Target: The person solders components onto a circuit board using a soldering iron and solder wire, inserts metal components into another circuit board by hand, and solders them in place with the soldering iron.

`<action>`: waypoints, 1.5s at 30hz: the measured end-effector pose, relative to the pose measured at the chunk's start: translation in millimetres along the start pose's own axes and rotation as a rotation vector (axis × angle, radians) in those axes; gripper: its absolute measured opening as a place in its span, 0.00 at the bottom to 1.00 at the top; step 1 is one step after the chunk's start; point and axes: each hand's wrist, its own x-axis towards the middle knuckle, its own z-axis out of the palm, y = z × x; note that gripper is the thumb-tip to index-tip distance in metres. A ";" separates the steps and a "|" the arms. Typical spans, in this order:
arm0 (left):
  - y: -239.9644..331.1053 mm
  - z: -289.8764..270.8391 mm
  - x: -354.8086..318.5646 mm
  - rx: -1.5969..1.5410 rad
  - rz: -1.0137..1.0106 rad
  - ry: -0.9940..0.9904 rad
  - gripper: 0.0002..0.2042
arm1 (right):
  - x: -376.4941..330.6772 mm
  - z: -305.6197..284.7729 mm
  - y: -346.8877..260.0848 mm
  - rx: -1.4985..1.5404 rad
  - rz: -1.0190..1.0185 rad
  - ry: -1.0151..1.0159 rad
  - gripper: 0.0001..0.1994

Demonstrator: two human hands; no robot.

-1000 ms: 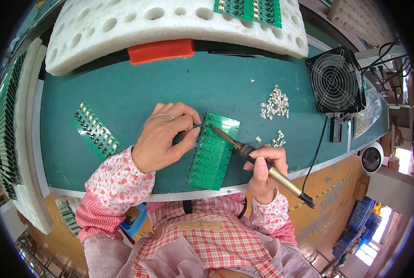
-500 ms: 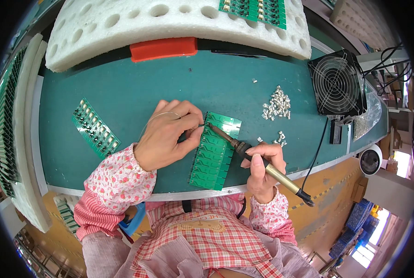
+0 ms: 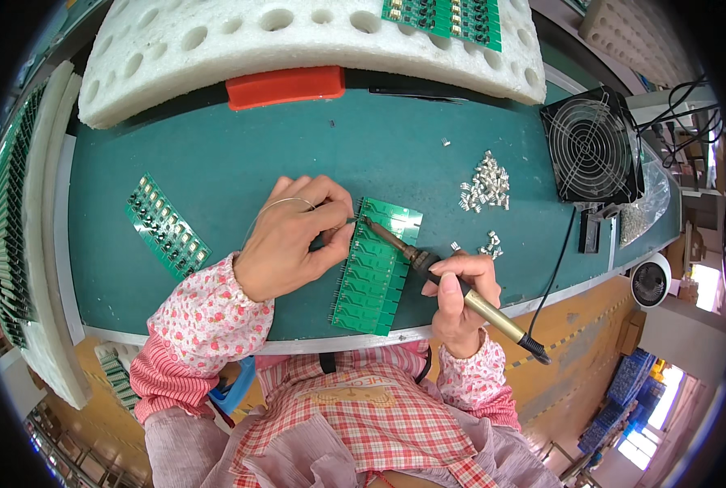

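My right hand [image 3: 462,305] grips a soldering iron [image 3: 493,314] by its handle, with the metal tip slanting up and left. That tip meets the upper left part of a green circuit board [image 3: 371,285], lying with its trace side up at the table's front edge. My left hand [image 3: 294,240] is closed in a pinch on thin solder wire [image 3: 259,213], which loops over the back of the fingers. The pinching fingertips are beside the board's left edge, close to the iron's tip. Pins stick out along that edge.
Another board [image 3: 167,228] with components lies left. Small metallic parts [image 3: 486,183] are heaped on the right, near a fan [image 3: 588,146] with a wire grille. A white foam block [image 3: 298,53] spans the back, with a red piece [image 3: 285,87] before it. The iron's cord [image 3: 560,276] runs right.
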 end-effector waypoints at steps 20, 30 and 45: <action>-1.2 3.9 1.9 0.034 0.027 0.034 0.05 | 0.1 -1.1 -0.4 -0.002 0.027 -0.012 0.05; -0.4 -1.0 -7.8 0.033 -0.014 0.069 0.06 | -4.5 -3.4 -3.2 -0.040 -0.029 0.022 0.05; 2.8 -0.1 -17.6 0.047 0.080 0.050 0.04 | -16.0 1.2 -6.7 0.054 0.000 0.058 0.07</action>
